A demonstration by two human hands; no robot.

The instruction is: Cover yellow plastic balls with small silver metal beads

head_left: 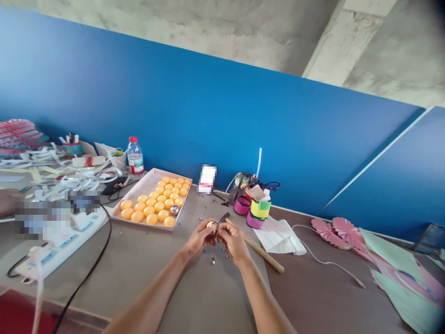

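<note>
Both my hands meet over the middle of the grey table. My left hand [200, 236] is closed round a small orange ball [212, 225]. My right hand [232, 237] is pinched on a thin dark tool [223, 217] whose tip rests at the ball. Small metal bits [212, 260] lie scattered on the table under my hands. To the left, a shallow white tray [122, 214] holds several orange balls [153, 207] and one silver ball [174, 209].
A wooden stick [262, 253] lies right of my hands beside white paper [278, 235]. Coloured paper cups [257, 209], a water bottle [135, 157], a power strip [59, 246] with cables, paper strips [69, 176] and pink paper fans [335, 231] crowd the table. A blue wall [222, 120] backs it.
</note>
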